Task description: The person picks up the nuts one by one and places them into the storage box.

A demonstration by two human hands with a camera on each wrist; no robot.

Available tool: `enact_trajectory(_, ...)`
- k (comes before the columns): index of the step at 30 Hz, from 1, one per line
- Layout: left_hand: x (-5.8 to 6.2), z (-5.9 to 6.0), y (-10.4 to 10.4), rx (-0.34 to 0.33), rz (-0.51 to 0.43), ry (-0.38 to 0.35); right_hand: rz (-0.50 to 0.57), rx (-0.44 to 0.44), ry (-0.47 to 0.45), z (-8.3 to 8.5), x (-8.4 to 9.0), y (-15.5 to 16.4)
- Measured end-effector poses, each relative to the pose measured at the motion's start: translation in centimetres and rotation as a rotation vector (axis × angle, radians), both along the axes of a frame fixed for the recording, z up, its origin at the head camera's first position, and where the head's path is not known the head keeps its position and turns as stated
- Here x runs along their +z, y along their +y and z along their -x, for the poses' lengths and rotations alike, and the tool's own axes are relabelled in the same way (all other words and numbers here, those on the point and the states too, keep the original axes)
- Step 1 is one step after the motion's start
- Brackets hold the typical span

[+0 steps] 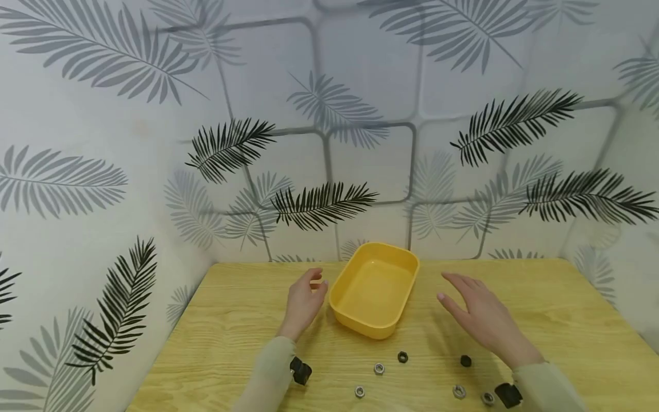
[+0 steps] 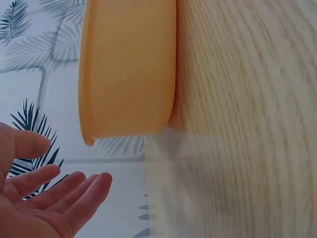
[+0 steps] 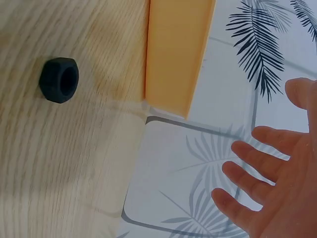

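Observation:
A yellow plastic bin (image 1: pixel 374 329) stands toward the back of the wooden table, with nothing inside it. Close to its left side is my left hand (image 1: pixel 305 303), fingers relaxed and holding nothing; the left wrist view shows a gap between fingers and bin wall (image 2: pixel 129 69). My right hand (image 1: pixel 481 315) hovers to the right of the bin, fingers spread and bare. Below that hand lies a black hex nut (image 1: pixel 465 361), seen larger as the dark nut (image 3: pixel 59 80) in the right wrist view. Another black nut (image 1: pixel 403 357) lies in front of the bin.
Silver nuts lie along the front: one nut (image 1: pixel 379 369) near the middle, another nut (image 1: pixel 360 392) nearer me, and a nut (image 1: pixel 459 392) beside a darker nut (image 1: pixel 487 399) by my right wrist. A leaf-patterned wall (image 1: pixel 370 171) rises behind the table (image 1: pixel 231 343).

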State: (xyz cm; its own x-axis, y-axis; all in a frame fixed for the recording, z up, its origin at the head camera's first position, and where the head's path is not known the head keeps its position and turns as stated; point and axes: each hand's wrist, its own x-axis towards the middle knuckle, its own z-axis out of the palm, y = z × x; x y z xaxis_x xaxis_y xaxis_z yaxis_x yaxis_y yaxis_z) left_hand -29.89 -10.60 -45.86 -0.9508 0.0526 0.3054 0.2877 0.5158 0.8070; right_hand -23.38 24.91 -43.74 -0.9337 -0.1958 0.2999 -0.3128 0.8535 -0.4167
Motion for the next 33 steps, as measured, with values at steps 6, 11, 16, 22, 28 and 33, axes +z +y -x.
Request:
enact_trajectory(6,-0.8,0.5,0.1,-0.049,-0.062,-0.080,0.014,0.002,0.004,-1.1,0.2,0.2)
enact_trajectory(11,-1.6,0.7,0.3,-0.098,-0.136,-0.163,0.016,0.003,0.000,-2.0,0.2,0.6)
enact_trajectory(16,-2.3,0.6,0.4,-0.133,-0.185,-0.185,0.011,-0.005,-0.014,-2.8,0.2,1.0)
enact_trajectory(22,-2.4,0.6,0.6,-0.174,-0.221,-0.190,0.015,-0.021,-0.016,-3.6,0.1,1.3)
enact_trajectory(28,-2.2,0.6,0.8,-0.140,-0.179,-0.194,0.021,-0.027,-0.013,-3.9,0.0,1.5)
enact_trajectory(33,-2.2,0.6,0.8,-0.141,-0.165,-0.190,0.017,-0.028,-0.018,-4.0,-0.1,1.6)
